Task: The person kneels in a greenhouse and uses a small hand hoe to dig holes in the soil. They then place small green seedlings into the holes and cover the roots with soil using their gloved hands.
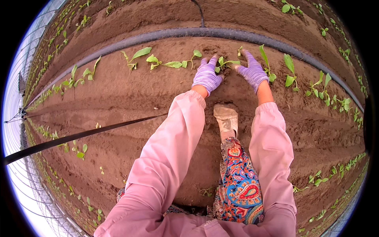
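My left hand (208,74), in a purple striped knit glove, rests with spread fingers on the brown soil just left of a small green seedling (224,63). On that seedling's other side is my right hand (251,70), gloved alike, its thumb near the leaves and its fingertips by a tiny sprout (239,51). Neither hand visibly grips anything. Further seedlings stand in the same row, one with a rounded leaf (193,57) left of my left hand and a taller one (265,60) right of my right hand. The roots are hidden in the soil.
A thick dark hose (177,33) runs along the row beyond my hands, with a thin black tube (202,14) joined to it. My shoe (226,118) stands on the soil between my arms. A black strap (86,134) crosses at left. More seedling rows lie on both sides, and greenhouse hoops curve at left.
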Demonstrator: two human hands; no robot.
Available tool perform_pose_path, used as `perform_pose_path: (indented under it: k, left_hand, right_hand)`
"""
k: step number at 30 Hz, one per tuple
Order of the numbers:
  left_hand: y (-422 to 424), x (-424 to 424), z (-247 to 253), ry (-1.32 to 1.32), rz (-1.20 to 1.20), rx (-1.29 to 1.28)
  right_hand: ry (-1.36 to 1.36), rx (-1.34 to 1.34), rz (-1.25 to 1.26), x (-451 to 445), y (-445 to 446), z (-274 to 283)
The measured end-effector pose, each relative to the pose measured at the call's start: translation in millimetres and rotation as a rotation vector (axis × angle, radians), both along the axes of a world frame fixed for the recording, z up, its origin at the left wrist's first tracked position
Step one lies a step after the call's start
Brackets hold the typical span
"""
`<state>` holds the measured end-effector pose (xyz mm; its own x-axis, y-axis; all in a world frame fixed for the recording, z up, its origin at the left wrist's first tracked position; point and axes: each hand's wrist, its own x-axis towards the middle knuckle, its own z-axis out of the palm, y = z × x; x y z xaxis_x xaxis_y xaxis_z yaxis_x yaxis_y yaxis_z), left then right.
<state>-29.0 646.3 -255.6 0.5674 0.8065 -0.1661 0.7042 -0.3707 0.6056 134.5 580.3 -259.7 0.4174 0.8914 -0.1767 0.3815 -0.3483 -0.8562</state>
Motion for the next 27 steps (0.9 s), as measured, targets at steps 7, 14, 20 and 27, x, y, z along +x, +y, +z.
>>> perform_pose_path:
  k: [7,14,20,27]
  left_hand:
    - [5.0,-10.0,-9.1,-0.198,0.034,-0.109]
    - [0.5,-45.3,-25.5,-0.341,0.012,-0.06]
    - [-1.4,-44.4,-34.4,-0.38,-0.012,-0.126]
    - [-0.9,-44.7,-37.9,-0.437,-0.005,-0.155]
  right_hand:
    - [-0.224,-0.229,0.01,-24.4,-16.2,2.6]
    - [0.229,-0.074,-0.309,-4.7,-90.4,5.9]
    - [-0.364,-0.866,-0.257,47.2,-244.8,-66.8]
    - [-0.284,-1.154,-0.46,33.5,-294.7,-108.8]
